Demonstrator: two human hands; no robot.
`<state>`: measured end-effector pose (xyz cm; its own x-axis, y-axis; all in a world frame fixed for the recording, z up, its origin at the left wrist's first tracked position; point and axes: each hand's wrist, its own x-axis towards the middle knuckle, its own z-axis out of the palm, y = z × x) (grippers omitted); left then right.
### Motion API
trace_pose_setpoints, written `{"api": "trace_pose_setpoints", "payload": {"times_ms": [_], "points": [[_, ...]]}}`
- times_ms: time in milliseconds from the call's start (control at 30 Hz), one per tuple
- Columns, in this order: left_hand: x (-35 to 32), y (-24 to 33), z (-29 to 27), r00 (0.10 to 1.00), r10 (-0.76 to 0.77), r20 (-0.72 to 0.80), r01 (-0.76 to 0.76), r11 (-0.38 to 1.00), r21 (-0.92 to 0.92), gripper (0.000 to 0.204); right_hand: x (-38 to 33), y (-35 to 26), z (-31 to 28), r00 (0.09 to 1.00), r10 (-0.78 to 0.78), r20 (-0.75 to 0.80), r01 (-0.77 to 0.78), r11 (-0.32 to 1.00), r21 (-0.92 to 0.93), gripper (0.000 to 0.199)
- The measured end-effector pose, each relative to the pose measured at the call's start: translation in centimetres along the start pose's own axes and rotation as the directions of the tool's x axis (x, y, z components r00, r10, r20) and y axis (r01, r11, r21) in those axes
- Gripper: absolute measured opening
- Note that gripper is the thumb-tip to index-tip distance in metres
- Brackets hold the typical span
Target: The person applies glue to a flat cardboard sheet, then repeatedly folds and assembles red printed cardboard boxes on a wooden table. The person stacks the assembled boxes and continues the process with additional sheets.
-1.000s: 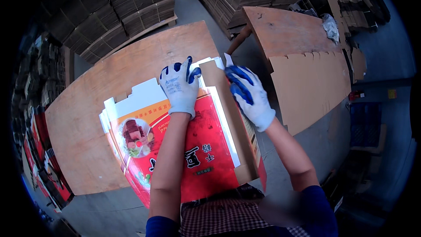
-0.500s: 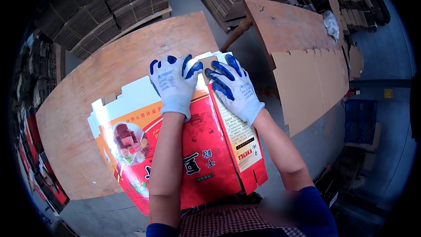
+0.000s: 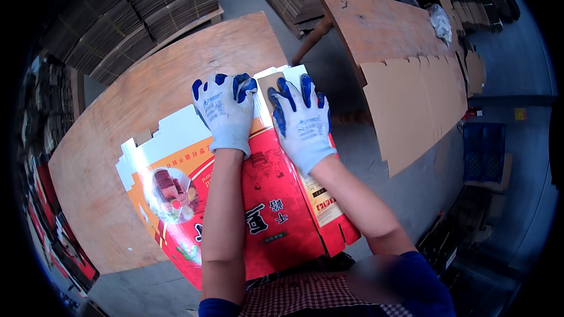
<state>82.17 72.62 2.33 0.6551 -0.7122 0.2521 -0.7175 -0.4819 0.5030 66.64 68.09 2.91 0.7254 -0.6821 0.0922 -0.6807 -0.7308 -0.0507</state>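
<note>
A flattened printed carton (image 3: 276, 205), red with an orange and white end and a food picture, lies on the wooden table and reaches toward my body. My left hand (image 3: 225, 111), in a white glove with blue-coated fingers, rests on its far part. The fingers are bent and apart, with the thumb drawn in near the index finger. My right hand (image 3: 302, 120), gloved alike, lies on the carton's narrow side panel with its fingers spread. Bare brown board (image 3: 270, 82) shows between the hands, beside white flaps (image 3: 296, 73). My right hand and forearm cover part of the side panel.
The curved wooden table (image 3: 117, 158) extends left and ahead. Another wooden table (image 3: 388, 29) stands at the right, with brown cardboard sheets (image 3: 417, 105) over its near end and a crumpled plastic bag (image 3: 439, 23). Strapped cardboard stacks (image 3: 176, 0) stand behind. A blue crate (image 3: 483, 151) is at far right.
My right hand has shifted left and inward over the side panel, its fingers now pointing more straight ahead. My left hand has moved slightly left, its thumb drawn in.
</note>
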Motion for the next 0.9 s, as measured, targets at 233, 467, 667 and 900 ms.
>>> {"api": "trace_pose_setpoints", "payload": {"times_ms": [233, 467, 667, 900], "points": [[0.1, -0.5, 0.9, 0.999, 0.02, 0.044, -0.02, 1.0, -0.004, 0.016, -2.5, -1.0, -0.4, 0.996, 0.084, -0.036, -0.084, 0.996, 0.01, 0.051], [-0.4, -1.2, 0.1, 0.999, 0.018, -0.03, -0.021, 0.997, -0.074, 0.025, -19.8, -0.2, -4.0, 0.994, 0.074, 0.077, -0.08, 0.993, 0.09, 0.062], [-6.4, -6.8, -8.3, 0.95, -0.105, -0.295, 0.027, 0.966, -0.258, 0.063, -18.9, 4.5, -4.5, 0.868, 0.467, 0.168, -0.45, 0.597, 0.665, 0.075], [-23.0, -24.6, -13.5, 0.682, -0.713, 0.162, 0.637, 0.472, -0.609, 0.077, -7.9, 3.6, -3.9, 0.755, 0.276, 0.595, -0.607, 0.636, 0.476, 0.074]]}}
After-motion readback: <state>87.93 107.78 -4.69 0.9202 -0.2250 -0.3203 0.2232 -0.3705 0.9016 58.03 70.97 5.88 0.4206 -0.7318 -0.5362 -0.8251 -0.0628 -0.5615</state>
